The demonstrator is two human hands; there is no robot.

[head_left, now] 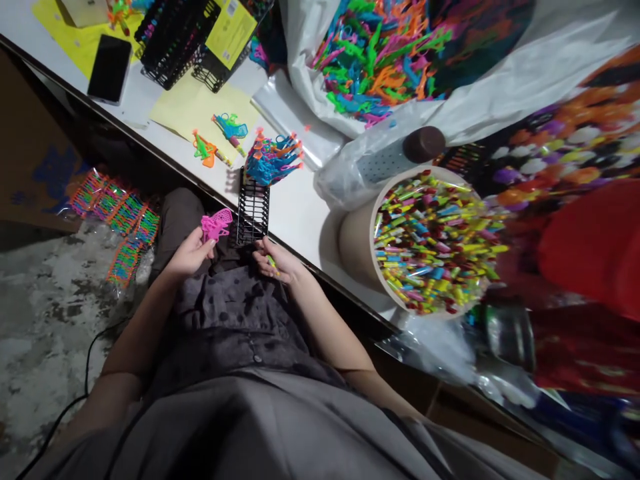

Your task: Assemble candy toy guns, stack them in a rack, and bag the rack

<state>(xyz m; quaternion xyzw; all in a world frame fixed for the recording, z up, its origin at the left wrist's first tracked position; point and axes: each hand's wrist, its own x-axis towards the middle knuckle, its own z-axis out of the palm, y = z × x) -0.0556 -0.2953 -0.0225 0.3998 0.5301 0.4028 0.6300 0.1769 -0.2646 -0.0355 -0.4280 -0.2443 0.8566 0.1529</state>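
My left hand (pixel 191 253) is closed on a pink plastic toy gun (pixel 217 225) with a mesh-like body, held above my lap. In my right hand (pixel 283 261), the fingers curl round a small yellow-green candy tube (pixel 272 264), partly hidden by them. Between and just beyond my hands, a black plastic basket (pixel 253 210) lies at the table's edge. Blue toy guns with orange tips (pixel 274 160) are bunched together at its far end. Beside them on the table lie a green-and-orange toy gun (pixel 205 148) and a blue one (pixel 231 127), each with a tube.
On the right stands a beige bucket (pixel 350 237) full of colourful tubes. Behind it are a bottle in plastic (pixel 383 160) and a white sack (pixel 305 60) of mixed toys. A phone (pixel 110 69) and black baskets (pixel 175 43) lie far left. Packed toys (pixel 125 217) sit below the table.
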